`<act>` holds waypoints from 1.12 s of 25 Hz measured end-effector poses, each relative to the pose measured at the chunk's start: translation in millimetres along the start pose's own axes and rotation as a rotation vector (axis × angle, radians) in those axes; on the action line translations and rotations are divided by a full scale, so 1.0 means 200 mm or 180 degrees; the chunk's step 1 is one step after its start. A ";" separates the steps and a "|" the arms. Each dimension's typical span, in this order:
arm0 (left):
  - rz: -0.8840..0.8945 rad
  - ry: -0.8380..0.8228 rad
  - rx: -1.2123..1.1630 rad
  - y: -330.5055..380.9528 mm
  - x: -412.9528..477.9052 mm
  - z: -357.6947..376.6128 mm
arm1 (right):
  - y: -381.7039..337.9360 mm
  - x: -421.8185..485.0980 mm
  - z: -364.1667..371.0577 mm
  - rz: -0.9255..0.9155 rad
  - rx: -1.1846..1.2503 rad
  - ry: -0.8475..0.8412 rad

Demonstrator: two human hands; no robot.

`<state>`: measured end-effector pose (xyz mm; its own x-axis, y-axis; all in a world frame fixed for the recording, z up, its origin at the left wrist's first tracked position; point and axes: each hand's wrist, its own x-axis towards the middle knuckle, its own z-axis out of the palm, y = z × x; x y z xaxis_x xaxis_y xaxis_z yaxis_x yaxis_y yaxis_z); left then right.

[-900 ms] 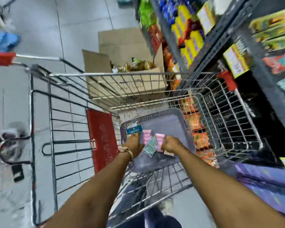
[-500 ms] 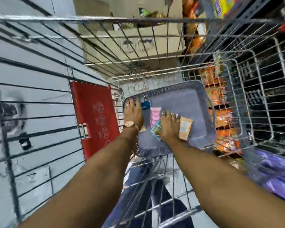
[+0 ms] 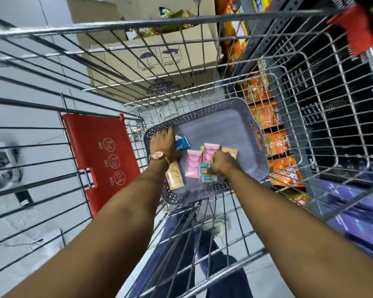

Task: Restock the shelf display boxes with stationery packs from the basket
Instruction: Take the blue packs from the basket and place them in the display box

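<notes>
A grey perforated basket lies at the bottom of the wire cart. In it are two pink packs, a peach pack, a blue pack, an orange pack and small blue-green packs. My left hand, with a watch on the wrist, lies on the basket's far-left corner, fingers curled over the rim, beside the blue pack. My right hand is in the basket's middle, fingers closed on the blue-green packs.
The wire cart surrounds both arms; its red child-seat flap hangs at the left. A cardboard box stands on the floor beyond. Dark shelves with orange packets run along the right. My legs show below the cart.
My right hand slid down off the pink pack onto the blue-green packs, so both pink packs now show. My left hand stays at the basket's corner. The view has leaned in closer.
</notes>
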<state>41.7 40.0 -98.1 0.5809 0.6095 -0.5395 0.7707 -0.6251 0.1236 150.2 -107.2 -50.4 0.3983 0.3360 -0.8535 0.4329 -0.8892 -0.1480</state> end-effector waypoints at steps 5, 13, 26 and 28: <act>-0.0079 0.0234 -0.1068 0.06 -0.13 -0.19 | 0.05 -0.09 -0.25 0.0240 0.0550 0.0154; 0.0621 -0.0698 -0.5787 0.52 -0.65 -0.85 | 0.32 -0.92 -0.54 -0.0725 0.3122 0.1184; 0.2067 -0.1734 -0.4289 1.70 -1.78 -1.02 | 1.27 -2.25 -0.21 -0.0101 0.5817 0.3793; 0.2474 -0.1930 -0.3855 1.91 -1.95 -0.98 | 1.43 -2.43 -0.10 -0.0104 0.6007 0.4300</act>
<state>159.9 -340.9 322.7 0.9636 -0.1315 -0.2328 0.2596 0.2509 0.9325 96.8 -519.2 330.8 0.8712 -0.4159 -0.2610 -0.1974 0.1901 -0.9617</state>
